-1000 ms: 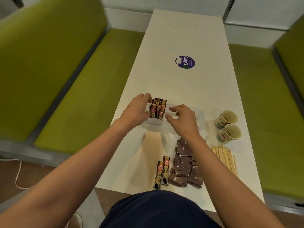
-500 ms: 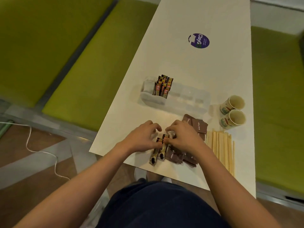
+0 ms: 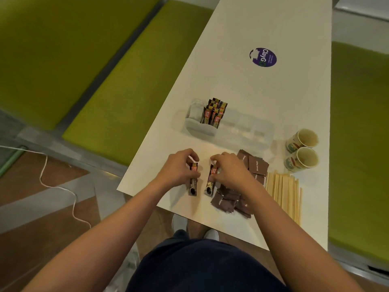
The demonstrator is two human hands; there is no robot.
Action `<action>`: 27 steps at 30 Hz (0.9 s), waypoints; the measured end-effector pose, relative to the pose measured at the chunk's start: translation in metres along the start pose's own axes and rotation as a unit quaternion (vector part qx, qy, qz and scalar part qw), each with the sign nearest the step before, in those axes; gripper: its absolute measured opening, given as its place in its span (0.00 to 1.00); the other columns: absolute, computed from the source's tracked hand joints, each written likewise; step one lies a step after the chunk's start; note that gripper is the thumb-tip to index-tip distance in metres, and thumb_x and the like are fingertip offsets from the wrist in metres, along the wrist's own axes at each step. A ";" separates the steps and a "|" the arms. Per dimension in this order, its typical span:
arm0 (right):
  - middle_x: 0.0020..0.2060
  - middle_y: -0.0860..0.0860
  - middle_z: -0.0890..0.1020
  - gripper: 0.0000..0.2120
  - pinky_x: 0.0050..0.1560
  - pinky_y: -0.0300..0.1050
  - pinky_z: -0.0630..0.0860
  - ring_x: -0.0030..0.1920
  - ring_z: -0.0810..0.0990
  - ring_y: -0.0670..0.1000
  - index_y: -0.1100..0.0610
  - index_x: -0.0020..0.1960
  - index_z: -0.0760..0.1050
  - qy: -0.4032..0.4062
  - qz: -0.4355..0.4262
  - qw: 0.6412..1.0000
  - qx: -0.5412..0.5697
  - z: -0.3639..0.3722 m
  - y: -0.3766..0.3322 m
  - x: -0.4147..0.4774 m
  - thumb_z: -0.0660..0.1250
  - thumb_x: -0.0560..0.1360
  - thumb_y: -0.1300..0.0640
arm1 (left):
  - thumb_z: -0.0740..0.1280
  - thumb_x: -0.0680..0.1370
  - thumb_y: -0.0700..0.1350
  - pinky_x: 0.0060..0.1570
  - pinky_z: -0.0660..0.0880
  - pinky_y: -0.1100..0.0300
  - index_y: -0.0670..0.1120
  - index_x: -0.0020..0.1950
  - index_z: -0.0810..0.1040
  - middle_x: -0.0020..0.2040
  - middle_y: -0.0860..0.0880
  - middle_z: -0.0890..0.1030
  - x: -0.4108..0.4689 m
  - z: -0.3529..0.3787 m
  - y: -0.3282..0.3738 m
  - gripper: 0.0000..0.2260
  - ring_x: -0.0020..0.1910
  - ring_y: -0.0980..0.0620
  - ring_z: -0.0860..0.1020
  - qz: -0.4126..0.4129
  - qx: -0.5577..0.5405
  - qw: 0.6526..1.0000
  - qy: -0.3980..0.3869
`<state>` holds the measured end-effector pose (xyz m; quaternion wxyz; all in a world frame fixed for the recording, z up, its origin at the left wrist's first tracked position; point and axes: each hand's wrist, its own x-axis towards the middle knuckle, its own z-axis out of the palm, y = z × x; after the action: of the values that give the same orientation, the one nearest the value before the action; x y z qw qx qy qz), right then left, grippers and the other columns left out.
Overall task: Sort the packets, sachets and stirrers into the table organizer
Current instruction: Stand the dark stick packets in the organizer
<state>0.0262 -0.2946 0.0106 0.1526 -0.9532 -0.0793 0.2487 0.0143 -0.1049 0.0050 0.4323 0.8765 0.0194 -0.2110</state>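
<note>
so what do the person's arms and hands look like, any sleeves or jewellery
The left forearm and right forearm are bare, no sleeve in view. The left hand and right hand wear no gloves, and no watch, ring or bracelet shows on either. Low in the view is a dark navy garment on the person's body.

Stirrers (image 3: 283, 191) right of sachets (image 3: 255, 165)

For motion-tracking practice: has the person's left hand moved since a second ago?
Yes. The left hand has come back from the organizer toward the person, onto a coffee stick.
</note>
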 end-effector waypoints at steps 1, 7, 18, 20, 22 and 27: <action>0.59 0.53 0.80 0.34 0.59 0.56 0.76 0.61 0.76 0.57 0.53 0.71 0.74 0.006 0.003 1.000 0.014 -0.002 -0.001 0.004 0.79 0.68 0.47 | 0.79 0.70 0.42 0.28 0.76 0.61 0.50 0.52 0.81 0.48 0.50 0.81 0.001 -0.004 0.003 0.14 0.39 0.51 0.81 -0.002 -0.031 0.999 0.014; 0.58 0.54 0.82 0.25 0.54 0.50 0.80 0.57 0.81 0.56 0.56 0.65 0.80 0.008 0.008 0.999 0.043 -0.016 -0.003 0.018 0.79 0.68 0.58 | 0.76 0.73 0.43 0.39 0.83 0.53 0.50 0.49 0.86 0.41 0.52 0.86 0.020 -0.047 0.043 0.06 0.40 0.49 0.84 0.063 -0.111 0.984 0.124; 0.53 0.49 0.84 0.12 0.48 0.43 0.77 0.49 0.82 0.49 0.51 0.57 0.81 0.088 -0.010 0.980 0.180 -0.032 0.004 0.024 0.72 0.76 0.61 | 0.74 0.75 0.42 0.47 0.78 0.64 0.50 0.51 0.87 0.44 0.54 0.87 0.087 -0.090 0.096 0.06 0.43 0.58 0.83 0.197 0.054 0.967 0.151; 0.49 0.45 0.85 0.11 0.47 0.37 0.75 0.47 0.82 0.45 0.49 0.54 0.82 0.138 0.000 0.958 0.250 -0.040 0.006 0.022 0.71 0.76 0.62 | 0.74 0.76 0.42 0.46 0.76 0.66 0.49 0.52 0.87 0.45 0.53 0.87 0.097 -0.087 0.096 0.06 0.43 0.57 0.82 0.195 0.072 0.969 0.131; 0.46 0.40 0.84 0.10 0.45 0.31 0.74 0.46 0.81 0.39 0.48 0.53 0.82 0.204 0.003 0.928 0.311 -0.051 0.005 0.020 0.72 0.76 0.61 | 0.73 0.76 0.42 0.45 0.75 0.69 0.49 0.52 0.87 0.46 0.53 0.87 0.105 -0.083 0.095 0.06 0.43 0.58 0.82 0.192 0.081 0.971 0.119; 0.46 0.40 0.85 0.08 0.46 0.31 0.76 0.48 0.82 0.39 0.50 0.53 0.82 0.336 -0.009 0.856 0.392 -0.072 -0.003 0.028 0.72 0.77 0.61 | 0.74 0.75 0.41 0.43 0.71 0.77 0.49 0.51 0.87 0.46 0.53 0.87 0.122 -0.079 0.098 0.06 0.42 0.59 0.81 0.205 0.087 0.970 0.101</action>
<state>0.0857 -0.3037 0.0589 0.5337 -0.8390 0.0724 -0.0779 0.1742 -0.1239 0.0738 0.3846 0.9126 -0.1355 -0.0294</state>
